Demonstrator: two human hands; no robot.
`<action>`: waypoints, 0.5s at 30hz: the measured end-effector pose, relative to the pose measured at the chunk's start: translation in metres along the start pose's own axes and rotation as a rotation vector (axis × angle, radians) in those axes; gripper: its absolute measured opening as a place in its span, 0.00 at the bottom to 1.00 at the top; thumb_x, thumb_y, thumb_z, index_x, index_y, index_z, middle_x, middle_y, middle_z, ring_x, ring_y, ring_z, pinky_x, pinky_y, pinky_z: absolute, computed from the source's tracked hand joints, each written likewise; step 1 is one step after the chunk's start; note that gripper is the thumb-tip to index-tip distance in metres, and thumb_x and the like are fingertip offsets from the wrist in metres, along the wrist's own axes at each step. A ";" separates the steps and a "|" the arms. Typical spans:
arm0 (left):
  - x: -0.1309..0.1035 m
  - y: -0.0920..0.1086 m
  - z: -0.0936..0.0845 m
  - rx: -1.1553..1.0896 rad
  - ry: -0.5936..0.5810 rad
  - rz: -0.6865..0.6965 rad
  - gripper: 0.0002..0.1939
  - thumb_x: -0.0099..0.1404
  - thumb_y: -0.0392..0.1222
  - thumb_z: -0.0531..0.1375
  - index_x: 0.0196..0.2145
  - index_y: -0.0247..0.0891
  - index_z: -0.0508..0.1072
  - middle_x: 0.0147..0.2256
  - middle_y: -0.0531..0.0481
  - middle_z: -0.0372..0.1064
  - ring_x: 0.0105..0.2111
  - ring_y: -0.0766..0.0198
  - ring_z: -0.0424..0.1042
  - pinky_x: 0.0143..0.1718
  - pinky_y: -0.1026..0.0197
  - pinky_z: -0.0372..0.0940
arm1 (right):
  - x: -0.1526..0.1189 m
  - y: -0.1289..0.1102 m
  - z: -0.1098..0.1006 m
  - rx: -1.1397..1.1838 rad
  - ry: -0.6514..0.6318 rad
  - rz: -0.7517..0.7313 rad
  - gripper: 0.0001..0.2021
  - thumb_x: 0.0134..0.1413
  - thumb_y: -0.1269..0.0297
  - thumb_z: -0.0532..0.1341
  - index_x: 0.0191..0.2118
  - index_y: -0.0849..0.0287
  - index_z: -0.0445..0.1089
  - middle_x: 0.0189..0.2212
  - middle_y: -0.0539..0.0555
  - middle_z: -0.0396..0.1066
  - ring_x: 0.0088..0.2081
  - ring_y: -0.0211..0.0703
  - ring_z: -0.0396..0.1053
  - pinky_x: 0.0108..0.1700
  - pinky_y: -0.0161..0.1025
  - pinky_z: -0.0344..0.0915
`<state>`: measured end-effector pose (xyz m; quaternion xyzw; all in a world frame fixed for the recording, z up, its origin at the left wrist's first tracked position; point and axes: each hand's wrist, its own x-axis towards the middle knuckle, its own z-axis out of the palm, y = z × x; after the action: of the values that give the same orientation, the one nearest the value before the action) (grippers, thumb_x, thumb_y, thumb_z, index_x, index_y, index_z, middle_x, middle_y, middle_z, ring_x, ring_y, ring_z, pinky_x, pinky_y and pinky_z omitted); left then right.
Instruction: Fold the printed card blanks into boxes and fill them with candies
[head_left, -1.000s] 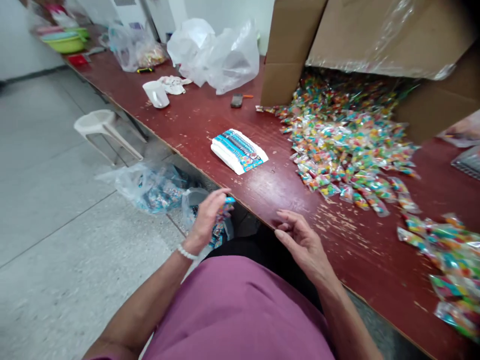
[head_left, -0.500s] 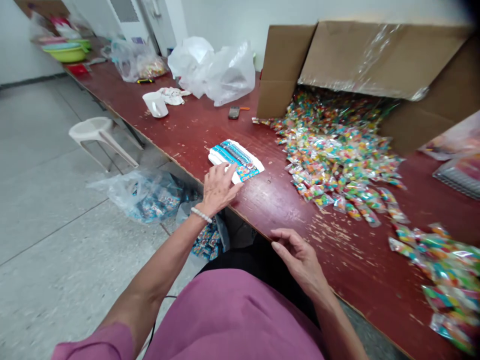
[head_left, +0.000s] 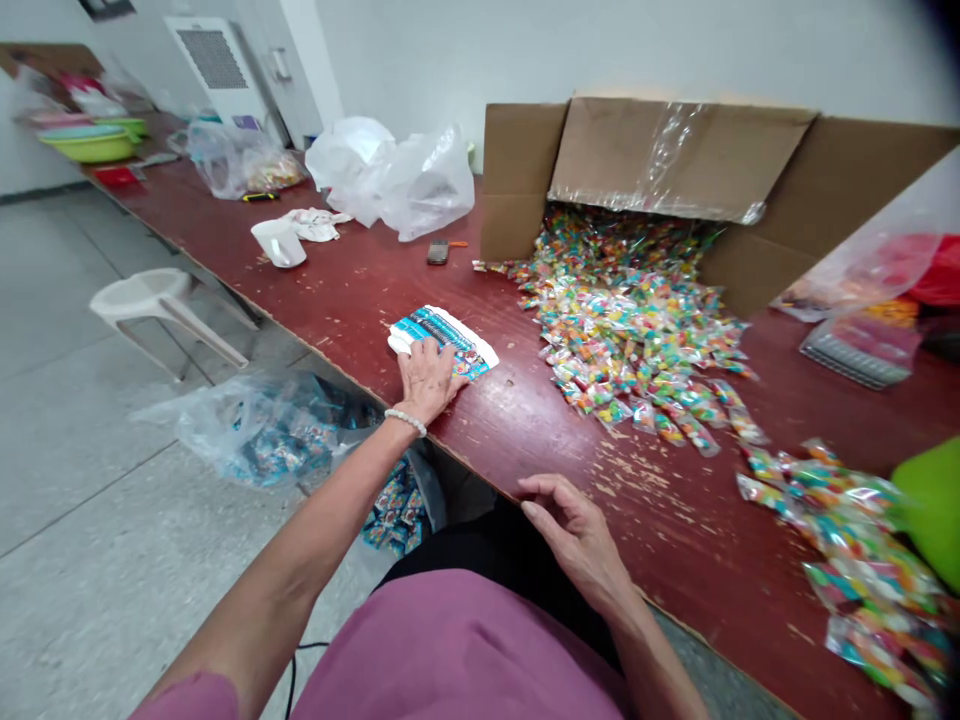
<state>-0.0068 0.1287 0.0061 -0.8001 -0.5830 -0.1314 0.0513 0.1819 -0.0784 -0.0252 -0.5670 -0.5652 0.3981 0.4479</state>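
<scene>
My left hand, with a beaded bracelet at the wrist, rests on a small stack of blue-and-white printed packaging. Its fingers lie over the printed top, with the thumb out to the right; I see no firm grip. At the table's front edge, my right hand is loosely curled, thumb and forefinger apart, holding nothing visible. Beyond it, small clear packets of colourful candy spill from a cardboard box lying open on its side. More candy packets lie at the right.
Plastic bags of blue packets stand on the floor below the table, near a white stool. Farther along the tabletop are a white mug, white plastic bags and a small dark device. A green object shows at right.
The view has shifted right, bringing the green object into sight. My left hand has moved farther over the packaging stack. My right hand stays at the table edge.
</scene>
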 end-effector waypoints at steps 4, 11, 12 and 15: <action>-0.010 0.004 -0.005 -0.256 0.025 -0.111 0.13 0.65 0.47 0.60 0.45 0.41 0.72 0.43 0.41 0.71 0.48 0.47 0.67 0.45 0.52 0.58 | 0.001 0.000 0.000 0.113 0.004 0.071 0.11 0.59 0.57 0.63 0.43 0.55 0.75 0.39 0.55 0.75 0.41 0.47 0.72 0.43 0.43 0.68; -0.089 0.037 -0.027 -1.342 -0.389 -0.199 0.16 0.52 0.48 0.71 0.29 0.37 0.69 0.26 0.55 0.68 0.27 0.67 0.66 0.31 0.65 0.60 | 0.014 -0.011 0.004 0.601 0.277 0.261 0.29 0.52 0.53 0.69 0.58 0.51 0.64 0.52 0.56 0.72 0.39 0.42 0.73 0.35 0.37 0.71; -0.101 0.044 -0.032 -1.453 -0.521 -0.237 0.17 0.51 0.48 0.71 0.30 0.37 0.71 0.27 0.54 0.69 0.27 0.67 0.67 0.31 0.65 0.61 | 0.015 -0.015 0.004 0.611 0.277 0.228 0.24 0.54 0.53 0.68 0.55 0.52 0.66 0.48 0.55 0.74 0.39 0.42 0.73 0.37 0.37 0.72; -0.126 0.058 -0.045 -1.774 -1.079 -0.222 0.24 0.51 0.49 0.72 0.42 0.35 0.75 0.38 0.44 0.75 0.33 0.61 0.74 0.38 0.60 0.66 | 0.016 -0.029 0.002 0.582 0.183 0.141 0.13 0.57 0.55 0.66 0.45 0.55 0.72 0.38 0.53 0.76 0.37 0.42 0.73 0.39 0.36 0.71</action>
<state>0.0047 -0.0163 0.0197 -0.4448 -0.2931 -0.1417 -0.8344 0.1727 -0.0634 0.0033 -0.4862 -0.3441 0.5206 0.6117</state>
